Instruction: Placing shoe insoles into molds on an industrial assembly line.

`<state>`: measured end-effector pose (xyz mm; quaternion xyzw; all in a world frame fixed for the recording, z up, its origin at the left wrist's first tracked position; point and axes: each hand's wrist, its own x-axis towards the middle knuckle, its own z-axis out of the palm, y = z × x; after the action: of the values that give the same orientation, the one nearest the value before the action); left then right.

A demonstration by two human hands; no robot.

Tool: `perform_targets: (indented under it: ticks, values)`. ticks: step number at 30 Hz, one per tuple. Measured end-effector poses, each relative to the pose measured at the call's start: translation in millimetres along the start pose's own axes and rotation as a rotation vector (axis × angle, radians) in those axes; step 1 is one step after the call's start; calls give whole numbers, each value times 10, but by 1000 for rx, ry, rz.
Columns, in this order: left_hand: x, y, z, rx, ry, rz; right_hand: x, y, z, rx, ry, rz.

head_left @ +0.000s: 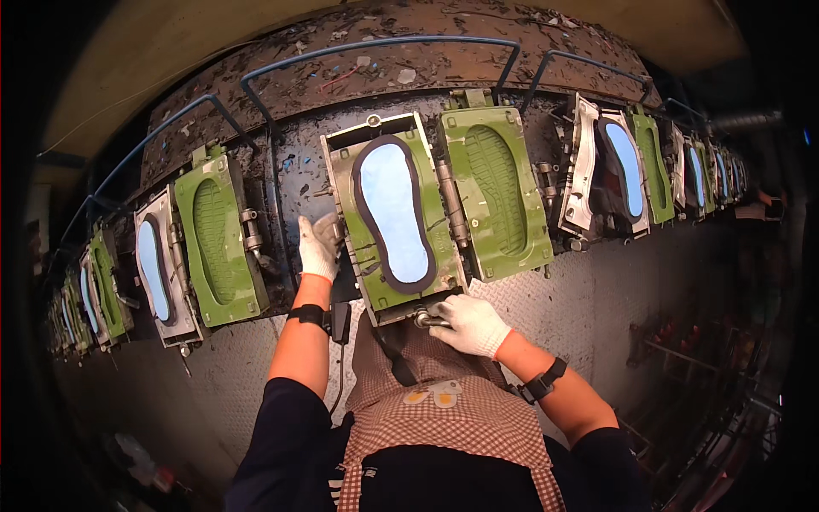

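In front of me lies an opened hinged shoe-sole mould, its green-and-bare-metal left half [343, 183] holding a dark-rimmed sole with a light blue top [392, 209]. To its right, the green lid half [497, 192] lies folded back, its sole-shaped hollow patterned with tread. My left hand [320, 246], in a white knit glove, rests against the mould's left side, thumb and fingers apart. My right hand [469, 324], gloved likewise, is closed round a round metal handle [424, 319] at the mould's near end; its fingertips are partly hidden.
More opened moulds line the bench on both sides, such as a green half [213, 239] at left and a mould with a blue-topped sole [624, 166] at right. Blue tube rails [380, 40] stand behind, before a scrap-littered surface [444, 64]. Patterned metal flooring [589, 290] lies below.
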<state>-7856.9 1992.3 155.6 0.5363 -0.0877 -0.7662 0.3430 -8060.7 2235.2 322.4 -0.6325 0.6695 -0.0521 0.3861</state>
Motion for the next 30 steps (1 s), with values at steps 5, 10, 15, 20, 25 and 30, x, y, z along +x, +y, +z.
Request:
perform_targets:
  ticks: [5,10,15,20,25,30]
  values:
    - [-184,-98,-915,1176,-48,319,-375,227,-344,272,270,85]
    - [149,-378,-1018,865,177,514,-652,1048,-1149,297,625,329]
    - [86,-188,-943,878,-20,224,-645,2589,-1841,-188,786,305]
    - [-973,-15,93,1296,452,924,-163,3413,-2563,-747,644,125]
    - [-2174,-1582,2276,1294,-336,971,310,3799,-2927,-697,370,248]
    - [-1567,-2836,3506,1324,-111,806,275,4056,-3014,-375,496,129]
